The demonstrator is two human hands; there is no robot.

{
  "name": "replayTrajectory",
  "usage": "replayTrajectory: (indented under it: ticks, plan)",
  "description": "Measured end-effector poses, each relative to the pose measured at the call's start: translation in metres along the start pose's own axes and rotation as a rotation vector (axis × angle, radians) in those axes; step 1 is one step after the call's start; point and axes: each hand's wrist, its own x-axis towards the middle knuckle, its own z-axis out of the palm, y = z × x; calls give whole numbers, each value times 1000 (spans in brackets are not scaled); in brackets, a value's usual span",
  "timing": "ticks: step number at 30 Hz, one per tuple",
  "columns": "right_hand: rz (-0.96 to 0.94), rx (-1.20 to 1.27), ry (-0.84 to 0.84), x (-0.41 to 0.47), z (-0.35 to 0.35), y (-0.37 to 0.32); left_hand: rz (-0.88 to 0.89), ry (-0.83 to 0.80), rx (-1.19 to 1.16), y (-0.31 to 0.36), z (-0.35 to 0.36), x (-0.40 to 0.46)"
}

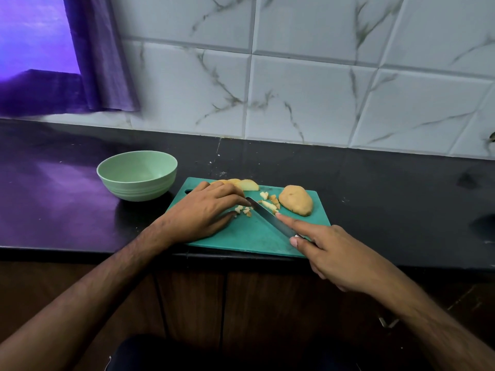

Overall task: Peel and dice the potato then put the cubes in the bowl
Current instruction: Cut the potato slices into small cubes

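Note:
A green cutting board (241, 236) lies on the black counter. On its right end sits a potato half (296, 204), cut side down. Potato slices (247, 184) lie at the board's far edge, partly hidden behind my left hand (203, 212). Small potato cubes (269, 203) lie scattered beside the knife blade (270, 219). My left hand rests palm down on the board, with its fingertips on several cubes (242, 210) next to the blade. My right hand (329, 253) grips the knife, index finger stretched along the blade's spine. The pale green bowl (137, 174) stands empty left of the board.
The tiled wall (294, 89) rises behind the counter. A purple curtain (101, 62) hangs at the far left. The counter's front edge (80, 250) runs just below the board, with wooden cabinet doors underneath.

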Motion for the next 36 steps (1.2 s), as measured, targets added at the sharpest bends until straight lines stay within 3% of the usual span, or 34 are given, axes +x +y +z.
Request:
replayTrajectory:
  ticks: [10, 15, 18, 20, 24, 25, 29, 36]
  plan:
    - [80, 577, -93, -1, -3, 5, 80, 12, 98, 3, 3, 1]
    - [105, 643, -84, -4, -7, 5, 112, 8, 135, 5, 1, 1]
    - [112, 624, -69, -6, -11, 2, 15, 34, 45, 3, 1, -1]
    - [89, 505, -29, -8, -11, 0, -80, 75, 16, 2, -3, -3]
    - [-57, -282, 86, -13, 2, -10, -289, 166, 3, 3, -8, -6]
    - [-82, -380, 122, -15, 7, -15, -343, 180, -25, 2, -8, -6]
    - [-138, -517, 120, -12, 23, -29, -470, 206, -154, -4, -5, -6]
    - [-133, -598, 138, 3, 37, -35, -538, 155, -166, -6, -4, -5]
